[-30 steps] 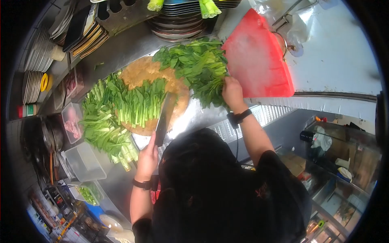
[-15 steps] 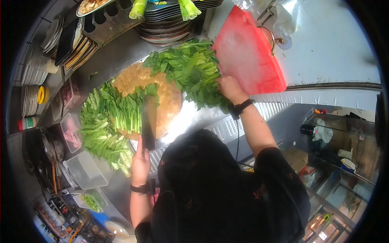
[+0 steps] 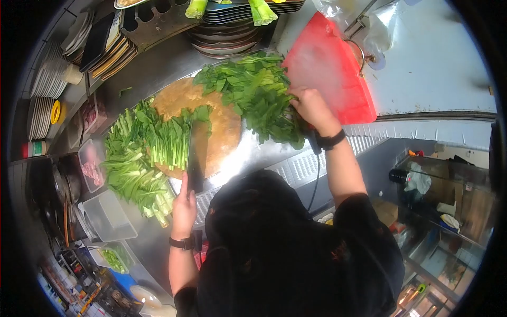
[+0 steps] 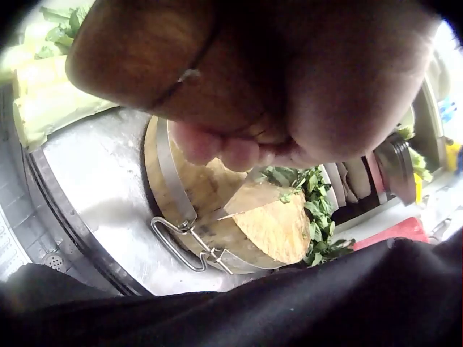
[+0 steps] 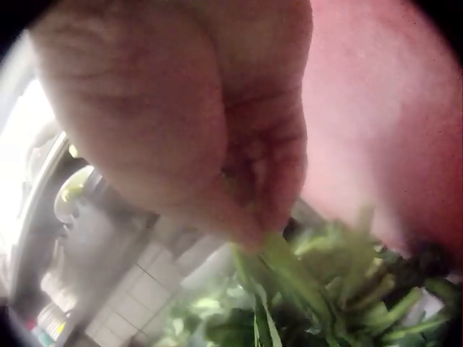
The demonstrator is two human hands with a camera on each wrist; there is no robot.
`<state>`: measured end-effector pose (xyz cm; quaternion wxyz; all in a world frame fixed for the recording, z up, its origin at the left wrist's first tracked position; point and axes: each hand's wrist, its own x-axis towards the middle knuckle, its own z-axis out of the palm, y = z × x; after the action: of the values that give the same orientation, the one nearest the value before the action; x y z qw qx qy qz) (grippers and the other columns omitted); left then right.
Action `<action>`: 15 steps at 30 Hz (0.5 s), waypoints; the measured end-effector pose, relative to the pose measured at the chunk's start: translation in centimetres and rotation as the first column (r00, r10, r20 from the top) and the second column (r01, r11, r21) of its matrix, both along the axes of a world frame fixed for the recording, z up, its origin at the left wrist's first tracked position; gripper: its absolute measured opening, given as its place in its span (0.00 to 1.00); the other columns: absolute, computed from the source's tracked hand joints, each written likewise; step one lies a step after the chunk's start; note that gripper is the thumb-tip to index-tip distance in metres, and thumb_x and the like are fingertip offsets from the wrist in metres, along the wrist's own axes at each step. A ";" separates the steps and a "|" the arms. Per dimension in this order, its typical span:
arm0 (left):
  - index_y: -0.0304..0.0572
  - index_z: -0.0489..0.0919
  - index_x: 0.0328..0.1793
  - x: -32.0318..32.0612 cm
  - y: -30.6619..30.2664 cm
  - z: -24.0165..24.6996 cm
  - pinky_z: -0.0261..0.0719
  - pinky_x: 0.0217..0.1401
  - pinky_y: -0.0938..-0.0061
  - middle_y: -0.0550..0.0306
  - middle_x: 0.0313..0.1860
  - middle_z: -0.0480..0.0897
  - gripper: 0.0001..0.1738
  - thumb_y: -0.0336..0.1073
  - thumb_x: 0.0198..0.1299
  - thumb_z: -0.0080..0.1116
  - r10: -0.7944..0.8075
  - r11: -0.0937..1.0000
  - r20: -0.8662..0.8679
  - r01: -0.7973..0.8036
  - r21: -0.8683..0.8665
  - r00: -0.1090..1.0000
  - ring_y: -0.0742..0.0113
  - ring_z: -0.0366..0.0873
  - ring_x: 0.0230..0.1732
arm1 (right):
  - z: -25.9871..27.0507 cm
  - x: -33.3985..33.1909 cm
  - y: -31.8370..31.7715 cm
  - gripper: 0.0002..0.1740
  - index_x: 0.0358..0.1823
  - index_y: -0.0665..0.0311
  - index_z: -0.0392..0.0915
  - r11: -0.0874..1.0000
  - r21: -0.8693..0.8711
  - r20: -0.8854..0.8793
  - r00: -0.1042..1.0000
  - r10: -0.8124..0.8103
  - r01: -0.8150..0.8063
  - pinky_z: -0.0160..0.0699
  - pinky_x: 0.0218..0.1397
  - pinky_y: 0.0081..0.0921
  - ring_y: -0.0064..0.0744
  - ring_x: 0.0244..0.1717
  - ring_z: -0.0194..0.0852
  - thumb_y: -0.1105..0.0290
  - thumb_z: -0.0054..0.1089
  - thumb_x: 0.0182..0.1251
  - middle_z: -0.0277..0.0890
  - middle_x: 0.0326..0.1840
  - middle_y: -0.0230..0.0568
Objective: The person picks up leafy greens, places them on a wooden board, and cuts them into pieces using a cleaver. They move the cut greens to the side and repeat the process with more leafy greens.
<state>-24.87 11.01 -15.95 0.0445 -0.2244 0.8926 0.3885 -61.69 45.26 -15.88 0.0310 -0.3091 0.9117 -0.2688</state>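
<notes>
My left hand (image 3: 184,211) grips the wooden handle (image 4: 145,54) of a cleaver, whose wide blade (image 3: 197,156) stands at the right end of a row of green stalks (image 3: 171,140) on the round wooden board (image 3: 224,129). At the board's right lies a heap of leafy greens (image 3: 259,87). My right hand (image 3: 315,110) is at that heap's right edge, and in the right wrist view its fingertips pinch a green stem (image 5: 289,271). More greens with pale stalks (image 3: 129,177) lie along the board's left side.
A red board (image 3: 332,74) stands right of the greens. Stacked plates (image 3: 224,42) are behind the round board. Left of it are a tub of meat (image 3: 92,166), a clear tub (image 3: 110,215) and a tub of chopped greens (image 3: 113,258).
The cleaver has moved left from the board's middle to the row's right end, with less of the row visible. My right hand has shifted slightly along the heap's edge.
</notes>
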 end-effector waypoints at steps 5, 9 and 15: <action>0.62 0.60 0.92 0.1 -0.2 0.1 0.79 0.36 0.53 0.37 0.25 0.78 0.43 0.25 0.74 0.58 0.009 1.000 -0.004 -0.009 -0.001 1.000 0.44 0.78 0.25 | 8.3 1.1 -0.7 0.16 0.54 0.63 0.90 0.993 -0.094 -0.066 0.995 -0.074 0.068 0.86 0.51 0.45 0.56 0.43 0.87 0.73 0.73 0.65 0.86 0.47 0.55; 0.62 0.63 0.91 0.8 -0.3 0.4 0.77 0.34 0.54 0.39 0.23 0.76 0.42 0.25 0.74 0.59 0.048 0.998 0.002 -0.048 -0.043 0.999 0.45 0.76 0.22 | 12.1 3.9 -3.7 0.16 0.53 0.62 0.90 0.959 -0.267 -0.020 0.994 -0.103 0.094 0.85 0.42 0.36 0.41 0.34 0.84 0.75 0.75 0.64 0.86 0.43 0.46; 0.59 0.62 0.91 1.5 -1.2 -0.2 0.79 0.34 0.58 0.39 0.23 0.75 0.42 0.25 0.73 0.60 0.087 0.996 -0.018 -0.088 -0.022 0.996 0.46 0.76 0.23 | 5.5 8.9 -11.4 0.18 0.54 0.61 0.89 0.888 -0.348 -0.418 0.897 0.140 -0.301 0.86 0.48 0.37 0.44 0.47 0.84 0.76 0.72 0.61 0.86 0.48 0.41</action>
<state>-23.36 9.82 -16.13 0.0171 -0.2604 0.8866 0.3818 -52.83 33.91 -10.34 -0.1808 -0.4584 0.7825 -0.3805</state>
